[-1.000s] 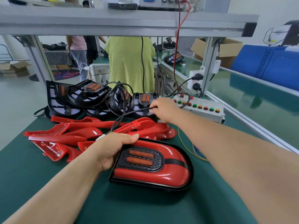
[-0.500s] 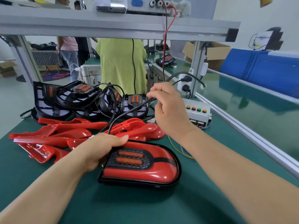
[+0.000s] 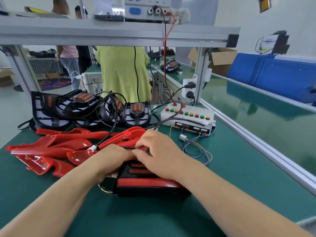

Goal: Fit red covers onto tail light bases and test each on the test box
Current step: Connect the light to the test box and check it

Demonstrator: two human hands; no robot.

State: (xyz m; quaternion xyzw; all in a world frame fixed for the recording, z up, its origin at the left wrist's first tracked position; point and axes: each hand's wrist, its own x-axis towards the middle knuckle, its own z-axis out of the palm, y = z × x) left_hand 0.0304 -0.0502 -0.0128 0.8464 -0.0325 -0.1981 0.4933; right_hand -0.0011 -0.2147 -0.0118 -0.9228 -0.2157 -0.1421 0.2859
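Observation:
An assembled tail light, red cover on a black base, lies on the green bench in front of me, tilted up at its near edge. My left hand grips its left end. My right hand rests over its top and pinches a black cable that runs up toward the white test box with coloured buttons. Loose red covers lie in a heap to the left. Several black bases with cables stand behind them.
A loose white plug with coloured wires lies right of my hands. An aluminium shelf frame spans overhead with a power supply on it. A person in a yellow-green shirt stands beyond the bench. A conveyor rail runs along the right.
My right hand came back from near the test box, pulling the black cable down onto the tail light. The light has tipped up at its near edge and both hands now meet over it.

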